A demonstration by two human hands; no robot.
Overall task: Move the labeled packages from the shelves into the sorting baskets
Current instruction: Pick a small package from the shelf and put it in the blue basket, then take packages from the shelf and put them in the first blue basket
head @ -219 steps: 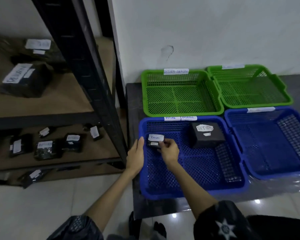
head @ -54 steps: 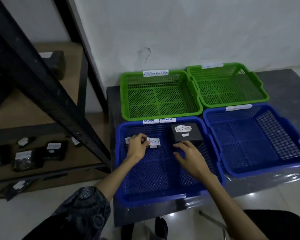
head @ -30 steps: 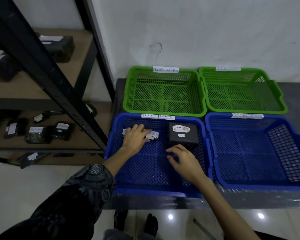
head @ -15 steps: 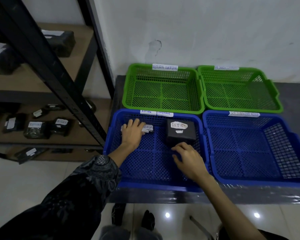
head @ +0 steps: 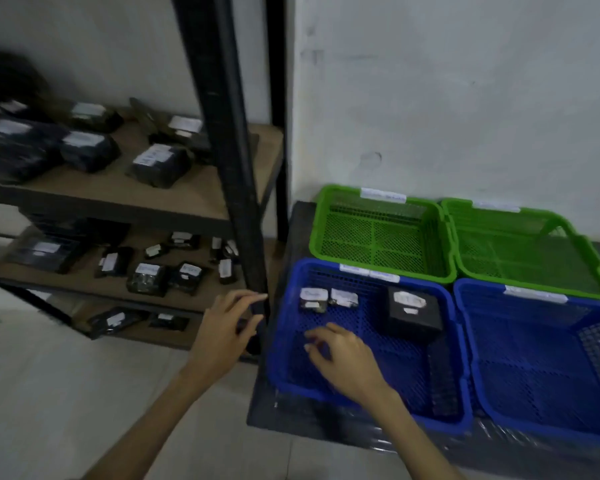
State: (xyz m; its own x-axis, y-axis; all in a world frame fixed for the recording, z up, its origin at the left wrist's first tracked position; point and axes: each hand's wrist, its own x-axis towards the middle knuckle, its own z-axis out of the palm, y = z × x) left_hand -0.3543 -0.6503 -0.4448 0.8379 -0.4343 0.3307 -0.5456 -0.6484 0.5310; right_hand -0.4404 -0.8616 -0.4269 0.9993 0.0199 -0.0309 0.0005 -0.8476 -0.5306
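Three black white-labeled packages (head: 413, 311) lie in the blue basket (head: 368, 407)

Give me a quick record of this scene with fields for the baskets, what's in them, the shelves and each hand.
baskets: two green at the back, two blue in front
near-left blue basket: two small labeled packages side by side, plus black box
green baskets: nothing visible inside
right blue basket: nothing visible inside
shelves: many dark labeled packages remain
left hand: open, outside the basket near the shelf post
right hand: open, over the near-left blue basket, holding nothing
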